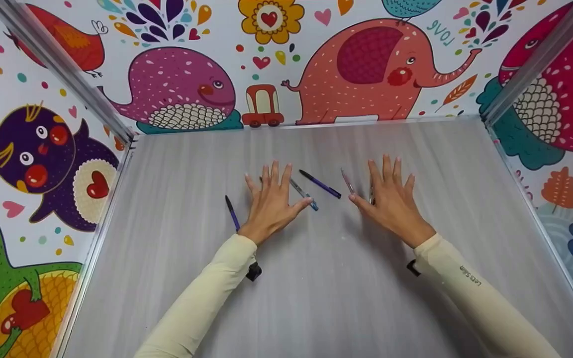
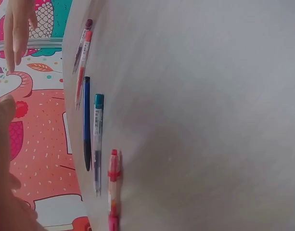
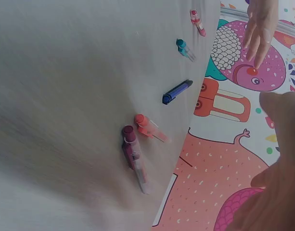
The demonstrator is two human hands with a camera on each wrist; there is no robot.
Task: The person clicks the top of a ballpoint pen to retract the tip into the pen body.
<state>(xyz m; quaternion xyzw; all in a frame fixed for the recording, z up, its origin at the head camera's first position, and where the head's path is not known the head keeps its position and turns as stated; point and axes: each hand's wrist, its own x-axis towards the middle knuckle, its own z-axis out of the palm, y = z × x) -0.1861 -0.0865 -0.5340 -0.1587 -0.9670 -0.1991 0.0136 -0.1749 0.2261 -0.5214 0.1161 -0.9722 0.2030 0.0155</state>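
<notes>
Several pens (image 1: 320, 184) lying loose on the grey tabletop (image 1: 316, 293).
Teal-ended pen (image 1: 299, 189) just right of my left hand (image 1: 269, 206), by its thumb; blue pen (image 2: 87, 125) between that hand and my right hand (image 1: 396, 204); red-ended pen (image 1: 347, 180) just beyond my right thumb; maroon-ended pen (image 3: 135, 156) partly hidden under the right hand; dark-tipped pen (image 1: 232, 213) left of my left wrist. Both hands observed above the tabletop, fingers spread wide. Patterned wall (image 1: 182, 94) stands beyond my fingertips.

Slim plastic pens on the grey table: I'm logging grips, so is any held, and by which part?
Nothing is held: the pens lie on the table; left hand and right hand hover above, fingers spread.
</notes>
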